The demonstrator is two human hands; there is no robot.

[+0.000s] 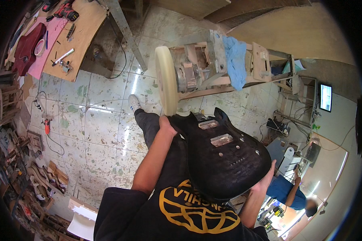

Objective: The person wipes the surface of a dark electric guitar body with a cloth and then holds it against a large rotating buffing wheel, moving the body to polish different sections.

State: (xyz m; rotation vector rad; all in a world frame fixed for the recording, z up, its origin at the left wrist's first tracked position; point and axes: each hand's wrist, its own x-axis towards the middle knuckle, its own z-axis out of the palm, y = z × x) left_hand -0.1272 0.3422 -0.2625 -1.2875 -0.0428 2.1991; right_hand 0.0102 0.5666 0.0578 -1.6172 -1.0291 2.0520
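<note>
A black guitar body (pixel 229 168) with routed cavities and small holes is held in front of me. My left hand (pixel 167 125) grips its horn at the upper left, with the fingertips partly hidden behind it. At the lower right edge, my right hand (pixel 263 181) holds the body, its fingers mostly underneath. Just beyond my left hand stands a large pale wheel (pixel 167 80) mounted on a machine frame; I cannot tell whether the body touches it. A blue cloth (pixel 234 62) drapes over that frame.
A workbench (pixel 74 68) with drill, red guitar body and tools stands upper left. Piled wood pieces (pixel 48 180) lie left. A power tool (pixel 47 126) and cords are on the tiled floor. A monitor (pixel 325 97) is at right; another person (pixel 285 193) in blue stands lower right.
</note>
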